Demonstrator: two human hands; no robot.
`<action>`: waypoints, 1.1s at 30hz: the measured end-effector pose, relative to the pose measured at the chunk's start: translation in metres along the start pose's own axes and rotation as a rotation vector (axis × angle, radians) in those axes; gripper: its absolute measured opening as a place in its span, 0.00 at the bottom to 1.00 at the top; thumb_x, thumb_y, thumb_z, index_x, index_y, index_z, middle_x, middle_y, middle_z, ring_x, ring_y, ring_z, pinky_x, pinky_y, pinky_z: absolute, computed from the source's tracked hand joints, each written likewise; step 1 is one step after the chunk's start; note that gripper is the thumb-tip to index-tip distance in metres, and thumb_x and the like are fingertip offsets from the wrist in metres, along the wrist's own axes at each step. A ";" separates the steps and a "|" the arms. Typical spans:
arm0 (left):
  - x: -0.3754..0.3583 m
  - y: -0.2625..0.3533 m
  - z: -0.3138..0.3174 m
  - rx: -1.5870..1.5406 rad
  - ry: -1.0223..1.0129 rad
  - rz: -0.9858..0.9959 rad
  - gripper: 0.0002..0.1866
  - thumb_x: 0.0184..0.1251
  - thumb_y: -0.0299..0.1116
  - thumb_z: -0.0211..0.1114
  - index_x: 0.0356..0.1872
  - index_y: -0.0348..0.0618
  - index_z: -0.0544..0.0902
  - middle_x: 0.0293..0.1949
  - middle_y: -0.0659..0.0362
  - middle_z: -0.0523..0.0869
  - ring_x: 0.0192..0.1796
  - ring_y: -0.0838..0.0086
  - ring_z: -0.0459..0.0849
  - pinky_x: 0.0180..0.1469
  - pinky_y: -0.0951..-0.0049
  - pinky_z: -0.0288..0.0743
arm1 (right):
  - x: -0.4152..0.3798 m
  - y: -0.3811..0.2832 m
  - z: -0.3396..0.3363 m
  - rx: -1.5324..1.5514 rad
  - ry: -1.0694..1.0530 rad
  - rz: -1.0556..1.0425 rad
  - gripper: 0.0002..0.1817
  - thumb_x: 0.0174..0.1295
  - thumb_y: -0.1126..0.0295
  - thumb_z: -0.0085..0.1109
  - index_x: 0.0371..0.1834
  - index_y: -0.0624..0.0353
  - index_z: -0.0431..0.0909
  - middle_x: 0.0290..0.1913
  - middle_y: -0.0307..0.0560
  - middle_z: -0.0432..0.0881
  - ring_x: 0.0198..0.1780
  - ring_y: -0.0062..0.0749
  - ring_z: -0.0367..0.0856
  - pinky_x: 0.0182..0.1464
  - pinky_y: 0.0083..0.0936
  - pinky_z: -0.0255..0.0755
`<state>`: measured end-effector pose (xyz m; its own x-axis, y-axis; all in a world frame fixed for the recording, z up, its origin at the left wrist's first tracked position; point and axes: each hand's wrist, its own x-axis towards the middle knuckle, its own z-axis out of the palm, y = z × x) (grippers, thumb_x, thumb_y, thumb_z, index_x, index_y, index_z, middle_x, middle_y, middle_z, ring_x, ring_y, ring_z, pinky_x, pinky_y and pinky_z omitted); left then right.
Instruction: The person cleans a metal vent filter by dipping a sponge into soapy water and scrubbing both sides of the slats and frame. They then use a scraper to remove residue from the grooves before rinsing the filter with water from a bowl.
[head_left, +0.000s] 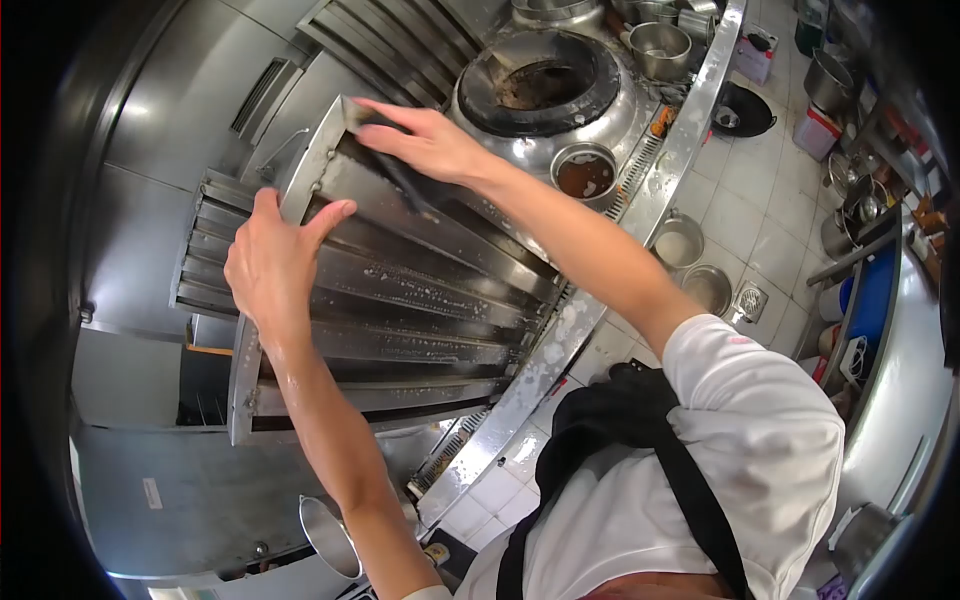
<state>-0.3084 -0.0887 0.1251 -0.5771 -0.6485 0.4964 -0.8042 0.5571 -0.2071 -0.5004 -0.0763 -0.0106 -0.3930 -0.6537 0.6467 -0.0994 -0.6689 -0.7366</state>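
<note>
Stainless steel fills this commercial kitchen: a wok burner [545, 85] sits at about one o'clock, a small pot of brown liquid [586, 175] lies just beside it, and a tiled floor [745, 205] with bowls and pans runs off toward three o'clock.

At the centre a metal hood filter [420, 290], a frame with long slanted slats, is held tilted over the steel counter edge [560, 345]. White foam sits on its lower slats and on the counter edge.

The left hand [275, 262] is at nine o'clock, with the palm flat on the frame's left rim, the fingers slightly spread and the thumb hooked over the edge; it steadies the filter more than it grips it. The right hand [425, 140] is at twelve o'clock, curled loosely down around a dark brush or scrubber [400, 170] that it presses on the top slat. What kind of tool it is I cannot tell exactly.

To scrub well, I think the strokes should follow the length of each slat, not cross them, so the bristles can enter the channels. The left hand should press against the push of the right hand, because the wet frame may slide. Working from the top slat downward seems wise, since dirty foam runs down. The slat edges look thin, so the fingers should stay on the rim.
</note>
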 end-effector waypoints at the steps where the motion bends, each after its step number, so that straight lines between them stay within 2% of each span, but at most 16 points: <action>1: -0.003 0.000 -0.001 0.020 0.004 0.004 0.45 0.42 0.72 0.74 0.47 0.39 0.82 0.36 0.46 0.90 0.45 0.45 0.87 0.46 0.51 0.79 | -0.014 0.013 0.000 0.140 0.035 0.062 0.27 0.76 0.55 0.58 0.72 0.57 0.73 0.51 0.36 0.86 0.53 0.17 0.78 0.60 0.20 0.71; 5: -0.005 0.005 -0.003 0.072 0.014 0.001 0.46 0.41 0.73 0.74 0.48 0.39 0.82 0.37 0.45 0.90 0.45 0.45 0.87 0.46 0.51 0.79 | 0.023 -0.028 0.010 -0.097 0.053 -0.068 0.28 0.75 0.55 0.58 0.72 0.59 0.73 0.58 0.41 0.85 0.55 0.20 0.79 0.61 0.23 0.71; 6: 0.000 0.009 -0.003 0.064 0.016 0.005 0.46 0.41 0.73 0.74 0.48 0.39 0.82 0.37 0.45 0.90 0.45 0.45 0.87 0.46 0.51 0.79 | 0.030 -0.033 0.014 0.064 0.024 0.012 0.28 0.75 0.54 0.58 0.72 0.57 0.74 0.59 0.43 0.85 0.57 0.23 0.79 0.64 0.25 0.70; 9: -0.009 0.006 -0.003 0.039 0.048 0.004 0.46 0.41 0.73 0.73 0.48 0.39 0.82 0.37 0.46 0.90 0.45 0.44 0.87 0.47 0.50 0.79 | -0.022 0.001 -0.003 -0.111 0.085 0.003 0.28 0.74 0.53 0.57 0.72 0.57 0.74 0.59 0.44 0.85 0.59 0.26 0.79 0.65 0.27 0.69; 10: -0.010 0.007 -0.004 0.041 0.046 0.009 0.45 0.41 0.73 0.73 0.47 0.39 0.82 0.36 0.46 0.90 0.44 0.44 0.87 0.46 0.50 0.79 | -0.047 0.019 -0.011 -0.149 0.091 0.145 0.28 0.75 0.54 0.57 0.72 0.58 0.74 0.61 0.46 0.84 0.62 0.28 0.79 0.67 0.27 0.68; 11: -0.009 0.009 -0.005 0.040 0.051 0.003 0.45 0.41 0.73 0.74 0.46 0.40 0.82 0.36 0.47 0.90 0.43 0.44 0.87 0.46 0.51 0.79 | -0.055 0.015 -0.008 -0.005 0.112 0.032 0.27 0.75 0.55 0.57 0.71 0.57 0.75 0.59 0.47 0.86 0.62 0.30 0.81 0.66 0.27 0.69; 13: -0.010 0.009 -0.004 0.059 0.064 0.000 0.44 0.41 0.72 0.74 0.46 0.40 0.82 0.35 0.47 0.90 0.42 0.45 0.87 0.45 0.51 0.79 | -0.031 0.014 -0.012 -0.106 0.063 0.070 0.27 0.76 0.57 0.56 0.72 0.63 0.72 0.54 0.40 0.86 0.56 0.20 0.80 0.62 0.23 0.72; 15: -0.004 0.012 -0.003 0.075 0.073 -0.010 0.43 0.41 0.72 0.74 0.45 0.40 0.82 0.34 0.48 0.89 0.41 0.45 0.87 0.44 0.51 0.79 | 0.026 -0.038 0.002 -0.074 -0.024 -0.071 0.27 0.77 0.57 0.56 0.71 0.61 0.73 0.51 0.38 0.87 0.51 0.18 0.80 0.58 0.21 0.73; 17: -0.004 0.009 -0.002 0.038 -0.026 -0.050 0.42 0.41 0.72 0.75 0.43 0.41 0.81 0.33 0.48 0.89 0.40 0.46 0.87 0.42 0.52 0.78 | 0.034 -0.036 0.007 0.070 -0.109 0.068 0.26 0.76 0.58 0.56 0.71 0.60 0.73 0.50 0.38 0.86 0.49 0.19 0.79 0.57 0.21 0.73; 19: -0.003 0.011 -0.001 0.026 -0.014 -0.073 0.42 0.40 0.71 0.75 0.43 0.41 0.81 0.32 0.48 0.89 0.40 0.46 0.87 0.41 0.52 0.78 | -0.004 -0.003 -0.006 -0.013 0.021 -0.025 0.26 0.76 0.59 0.56 0.72 0.60 0.73 0.52 0.40 0.87 0.52 0.21 0.80 0.60 0.22 0.72; 21: -0.002 0.013 -0.001 0.012 -0.019 -0.092 0.42 0.40 0.71 0.76 0.42 0.41 0.81 0.32 0.48 0.89 0.39 0.46 0.86 0.41 0.51 0.77 | -0.048 0.033 -0.021 -0.042 0.005 0.057 0.25 0.76 0.60 0.56 0.72 0.59 0.73 0.55 0.42 0.87 0.54 0.21 0.80 0.62 0.23 0.71; 23: 0.001 0.017 -0.002 0.039 0.037 -0.050 0.41 0.40 0.70 0.77 0.42 0.42 0.81 0.31 0.49 0.88 0.38 0.46 0.86 0.41 0.52 0.77 | -0.058 0.045 -0.028 0.042 -0.015 0.138 0.27 0.74 0.57 0.57 0.72 0.59 0.73 0.63 0.50 0.84 0.66 0.32 0.79 0.68 0.28 0.68; 24: -0.006 0.017 -0.001 0.053 0.019 -0.057 0.41 0.40 0.70 0.77 0.42 0.42 0.81 0.31 0.49 0.88 0.38 0.46 0.86 0.41 0.52 0.77 | -0.041 0.030 -0.020 0.011 0.002 0.105 0.27 0.73 0.57 0.58 0.70 0.61 0.75 0.60 0.52 0.86 0.61 0.32 0.82 0.64 0.28 0.72; 27: 0.010 0.017 0.003 0.037 -0.007 -0.096 0.40 0.39 0.68 0.79 0.43 0.43 0.81 0.31 0.49 0.88 0.37 0.47 0.86 0.40 0.53 0.77 | 0.032 -0.009 0.006 0.084 0.032 -0.118 0.25 0.74 0.59 0.60 0.67 0.63 0.75 0.46 0.42 0.88 0.46 0.18 0.78 0.54 0.21 0.72; 30: 0.006 0.016 0.008 0.035 -0.019 -0.150 0.40 0.37 0.67 0.81 0.44 0.45 0.82 0.28 0.52 0.87 0.35 0.51 0.86 0.39 0.55 0.76 | 0.005 0.009 -0.004 0.111 -0.054 0.041 0.25 0.75 0.59 0.59 0.68 0.63 0.76 0.47 0.43 0.88 0.48 0.18 0.79 0.55 0.22 0.72; 33: 0.005 0.018 0.008 0.005 -0.012 -0.160 0.40 0.37 0.67 0.81 0.45 0.45 0.82 0.27 0.53 0.86 0.35 0.53 0.86 0.39 0.55 0.76 | -0.048 0.046 -0.023 0.024 0.048 0.047 0.24 0.76 0.58 0.57 0.68 0.61 0.76 0.47 0.43 0.89 0.48 0.19 0.81 0.55 0.22 0.73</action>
<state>-0.3268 -0.0857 0.1173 -0.4428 -0.7349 0.5136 -0.8869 0.4432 -0.1305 -0.5070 -0.0679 -0.0801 -0.4404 -0.6672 0.6007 -0.0577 -0.6467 -0.7606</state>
